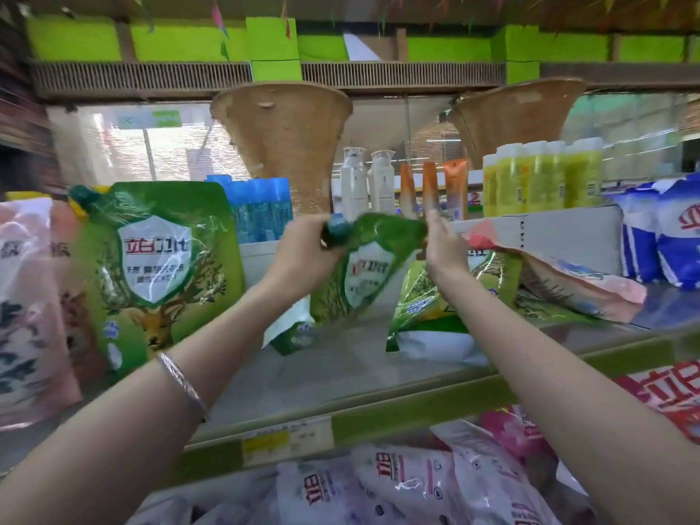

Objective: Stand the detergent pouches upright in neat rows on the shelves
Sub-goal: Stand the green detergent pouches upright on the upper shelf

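Store shelf [341, 373] holds a green detergent pouch [159, 267] upright at left; left hand [303, 255] grips the spout end of a tilted green pouch [363, 274] mid-shelf, right hand [443, 248] steadies its top corner with straight fingers, probably to stand it.

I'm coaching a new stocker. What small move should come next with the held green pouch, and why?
Probably tip the green pouch upright and set its base flat on the shelf beside the standing pouch. The left hand grips its cap, the right hand touches its corner, and it tilts.

Woven basket [282, 138], white pump bottles [354, 187], orange tubes [432, 193] behind.
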`<state>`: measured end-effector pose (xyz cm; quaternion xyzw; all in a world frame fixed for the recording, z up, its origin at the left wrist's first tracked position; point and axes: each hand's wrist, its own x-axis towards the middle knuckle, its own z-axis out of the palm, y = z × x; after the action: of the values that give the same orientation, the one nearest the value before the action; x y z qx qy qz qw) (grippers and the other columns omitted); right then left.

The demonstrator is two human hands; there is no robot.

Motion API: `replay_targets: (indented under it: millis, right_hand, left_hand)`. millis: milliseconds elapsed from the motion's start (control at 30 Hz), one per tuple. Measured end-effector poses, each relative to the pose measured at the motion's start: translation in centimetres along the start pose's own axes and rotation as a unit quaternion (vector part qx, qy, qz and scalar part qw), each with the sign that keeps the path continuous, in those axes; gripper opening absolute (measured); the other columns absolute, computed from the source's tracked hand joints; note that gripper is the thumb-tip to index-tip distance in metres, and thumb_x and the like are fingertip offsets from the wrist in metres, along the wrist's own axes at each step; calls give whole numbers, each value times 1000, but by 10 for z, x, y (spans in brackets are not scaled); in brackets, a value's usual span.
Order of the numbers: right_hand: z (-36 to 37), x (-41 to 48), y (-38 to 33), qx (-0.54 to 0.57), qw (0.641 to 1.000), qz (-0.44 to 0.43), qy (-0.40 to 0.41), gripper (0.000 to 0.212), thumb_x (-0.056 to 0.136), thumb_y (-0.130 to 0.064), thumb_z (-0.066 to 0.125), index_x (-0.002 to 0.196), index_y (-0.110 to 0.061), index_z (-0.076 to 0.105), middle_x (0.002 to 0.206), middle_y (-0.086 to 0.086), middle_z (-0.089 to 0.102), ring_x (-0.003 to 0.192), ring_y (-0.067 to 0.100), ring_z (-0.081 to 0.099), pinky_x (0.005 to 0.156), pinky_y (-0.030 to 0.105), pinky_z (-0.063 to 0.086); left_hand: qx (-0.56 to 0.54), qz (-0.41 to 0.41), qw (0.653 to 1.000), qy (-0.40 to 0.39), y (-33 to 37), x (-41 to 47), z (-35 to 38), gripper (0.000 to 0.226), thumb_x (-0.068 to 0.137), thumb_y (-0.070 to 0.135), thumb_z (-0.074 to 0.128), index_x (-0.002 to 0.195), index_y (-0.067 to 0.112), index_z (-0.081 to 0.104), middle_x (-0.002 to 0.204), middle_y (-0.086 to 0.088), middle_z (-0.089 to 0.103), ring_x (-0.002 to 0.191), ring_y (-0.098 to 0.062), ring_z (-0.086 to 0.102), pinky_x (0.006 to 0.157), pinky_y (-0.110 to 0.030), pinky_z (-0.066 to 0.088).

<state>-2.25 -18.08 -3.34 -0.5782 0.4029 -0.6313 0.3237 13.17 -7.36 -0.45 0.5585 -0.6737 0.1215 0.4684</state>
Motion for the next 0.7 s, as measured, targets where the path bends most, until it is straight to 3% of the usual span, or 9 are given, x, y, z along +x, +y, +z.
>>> replay_targets:
  millis: [100, 233, 333, 400, 500, 633, 700]
  right_hand:
    - [20, -2, -14, 142, 988, 43, -39, 33, 98, -41, 30, 119, -19, 42, 107, 13, 60, 82, 25, 57, 73, 36, 47]
    - [55, -10, -16, 67, 979, 119, -150, 54, 94, -14, 43, 144, -22, 23, 136, 13, 45, 118, 33, 50, 95, 45, 45]
    - [79, -14, -14, 53, 961, 163, -219, 53, 96, -32, 42, 145, -19, 26, 150, 6, 32, 133, 28, 37, 108, 47, 30]
    - [89, -14, -16, 85, 953, 164, -242, 57, 96, -48, 33, 145, -19, 28, 152, 3, 32, 137, 26, 32, 113, 50, 19]
    - [99, -7, -14, 107, 951, 165, -240, 53, 98, -45, 28, 142, -17, 35, 148, 3, 38, 136, 25, 33, 115, 52, 11]
    - [101, -5, -8, 97, 961, 166, -201, 37, 91, -24, 50, 122, -4, 56, 133, 11, 55, 125, 26, 47, 108, 42, 22]
    - [100, -4, -5, 120, 965, 163, -168, 25, 90, -17, 55, 111, -5, 60, 125, 13, 60, 121, 27, 51, 100, 37, 28]
  left_hand:
    - [-31, -59, 994, 85, -8, 23, -24, 21, 83, 4, 64, 104, 6, 68, 92, -1, 63, 89, -17, 58, 79, -26, 46]
    - [-123, -158, 971, 132, -34, 33, -34, 23, 88, 2, 58, 111, 3, 62, 112, -9, 66, 99, -20, 58, 92, -31, 47]
    - [-167, -202, 950, 169, -39, 27, -31, 24, 90, 7, 57, 114, 8, 62, 117, -5, 65, 98, -19, 59, 95, -33, 47]
    - [-167, -201, 947, 186, -40, 22, -32, 27, 90, 10, 57, 117, 11, 61, 117, -1, 64, 101, -21, 60, 96, -36, 48]
    - [-165, -184, 955, 164, -44, 13, -32, 30, 90, 7, 55, 120, 11, 56, 109, 1, 63, 86, -17, 60, 82, -31, 52]
    - [-165, -183, 963, 112, -52, 10, -34, 48, 86, -10, 48, 128, 14, 49, 101, 2, 61, 61, -12, 50, 53, -25, 46]
    - [-140, -176, 967, 118, -53, 15, -33, 54, 85, -16, 44, 130, 14, 49, 108, 2, 59, 62, -12, 49, 51, -20, 41]
